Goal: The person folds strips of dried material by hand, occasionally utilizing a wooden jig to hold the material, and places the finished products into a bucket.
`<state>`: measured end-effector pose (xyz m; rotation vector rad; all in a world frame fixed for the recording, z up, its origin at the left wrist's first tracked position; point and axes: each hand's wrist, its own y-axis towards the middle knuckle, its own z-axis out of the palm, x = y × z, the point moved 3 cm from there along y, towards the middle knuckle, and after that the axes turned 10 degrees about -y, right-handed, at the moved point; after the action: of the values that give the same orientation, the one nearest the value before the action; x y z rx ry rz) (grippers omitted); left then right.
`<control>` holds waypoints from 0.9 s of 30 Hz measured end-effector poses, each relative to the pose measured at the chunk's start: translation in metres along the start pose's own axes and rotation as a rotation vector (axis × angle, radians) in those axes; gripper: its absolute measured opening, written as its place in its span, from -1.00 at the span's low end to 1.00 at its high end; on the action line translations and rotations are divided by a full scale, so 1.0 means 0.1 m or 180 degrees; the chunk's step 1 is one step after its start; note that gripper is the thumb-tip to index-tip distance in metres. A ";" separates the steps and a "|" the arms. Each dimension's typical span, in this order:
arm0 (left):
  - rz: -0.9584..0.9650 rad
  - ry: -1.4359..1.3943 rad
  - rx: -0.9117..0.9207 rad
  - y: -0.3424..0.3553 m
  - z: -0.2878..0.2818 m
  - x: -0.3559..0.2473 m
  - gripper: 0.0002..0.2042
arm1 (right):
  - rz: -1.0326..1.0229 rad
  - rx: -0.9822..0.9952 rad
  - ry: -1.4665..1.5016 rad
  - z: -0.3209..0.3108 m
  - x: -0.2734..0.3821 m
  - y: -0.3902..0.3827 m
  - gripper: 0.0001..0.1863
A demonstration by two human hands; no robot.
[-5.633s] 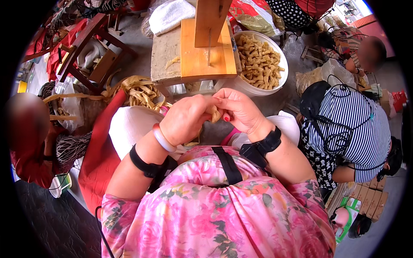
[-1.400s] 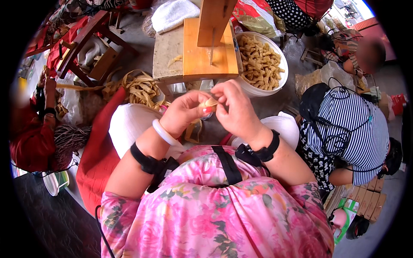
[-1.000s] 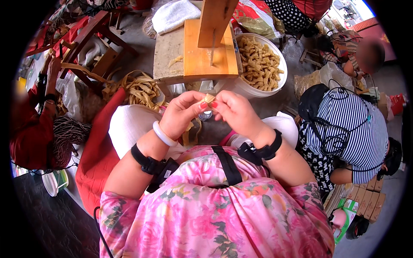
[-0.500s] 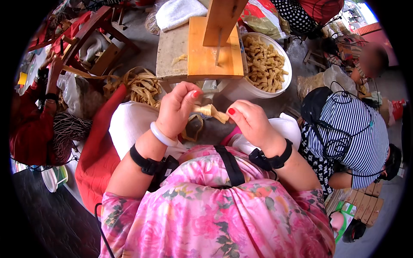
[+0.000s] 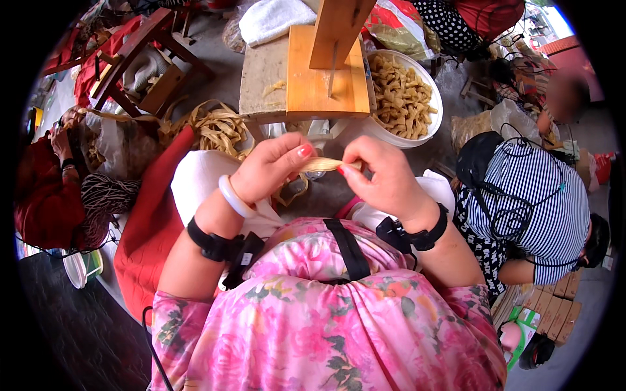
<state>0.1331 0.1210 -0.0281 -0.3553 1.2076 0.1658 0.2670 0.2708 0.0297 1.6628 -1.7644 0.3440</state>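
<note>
Between my two hands a pale yellow-tan strip (image 5: 322,164) is stretched nearly level above my lap. My left hand (image 5: 275,164), with a white bangle at the wrist, is closed around its left end. The fingers of my right hand (image 5: 378,171) pinch the other end. A thin loop of similar strip (image 5: 293,190) hangs below my left hand. Beyond my hands stands a wooden block with an upright post (image 5: 327,85) and a thin metal spike. To its right, a white bucket (image 5: 433,129) holds many knotted tan pieces (image 5: 403,98).
A heap of long tan strips (image 5: 218,130) lies left of the bench (image 5: 261,85). On the bench's far end is a white towel (image 5: 276,19). A person in red (image 5: 49,182) works at the left; another in a striped shirt (image 5: 535,195) sits at the right.
The bunched, twisted strip is now drawn out straighter and flatter between my hands. My right hand has moved slightly left and turned over more. At the left, the other person's hands have shifted.
</note>
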 end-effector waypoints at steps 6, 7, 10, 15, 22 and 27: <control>-0.0403 0.0065 -0.0270 0.25 -0.25 -0.13 -0.80 | 0.0276 -0.0282 -0.0199 -0.14 -0.27 0.22 -0.86; -0.0274 0.0167 -0.0464 0.33 -0.23 -0.17 -0.80 | 0.0241 -0.0382 -0.0172 -0.17 -0.30 0.27 -0.88; 0.0153 0.0458 -0.0787 0.54 -0.23 -0.30 -0.78 | 0.0361 -0.0492 -0.0220 -0.20 -0.43 0.47 -0.89; 0.0642 0.1406 -0.1574 0.85 -0.29 -0.42 -0.72 | 0.0254 -0.0872 -0.0548 -0.10 -0.66 0.80 -0.91; 0.0691 0.2215 -0.1561 0.64 -0.10 -0.31 -0.74 | 0.0238 -0.0993 -0.0851 -0.13 -1.06 0.53 -0.94; 0.0602 0.1678 -0.1834 0.79 -0.25 -0.25 -0.70 | 0.0470 -0.1145 -0.0413 -0.07 -1.10 0.47 -0.79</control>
<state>0.0779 0.1876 -0.0269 -0.8226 1.7077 0.6197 0.2192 0.3670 -0.0225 1.3287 -1.9180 -0.0200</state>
